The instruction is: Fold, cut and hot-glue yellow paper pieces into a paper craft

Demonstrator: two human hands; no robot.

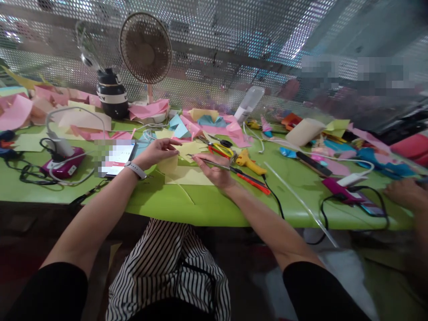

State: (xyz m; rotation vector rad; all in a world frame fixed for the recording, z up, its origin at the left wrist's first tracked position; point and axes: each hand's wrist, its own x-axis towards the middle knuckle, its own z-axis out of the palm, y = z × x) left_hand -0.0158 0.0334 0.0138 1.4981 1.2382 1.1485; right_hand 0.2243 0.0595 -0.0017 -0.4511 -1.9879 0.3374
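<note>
My left hand (157, 154), with a pale watch band at the wrist, pinches a small piece of yellow paper (168, 165). Close by on its right, my right hand (216, 171) is closed around a slim silver pen-like tool (216, 164). The tool's thin tip points left, towards the yellow paper; its exact kind is too small to tell. Under both hands lies a yellow paper strip (187, 175), and more yellow paper (191, 150) lies just beyond. A phone (118, 158) with a lit screen rests left of my left wrist.
Right of my hands lie a red-and-black cutter (252, 182), scissors (220, 149) and a yellow glue gun (249, 162). A clear stick (297, 196) overhangs the front edge. Purple power strips (63, 164) with cables flank me. A fan (146, 49) stands behind. Another person's hand (404, 194) is far right.
</note>
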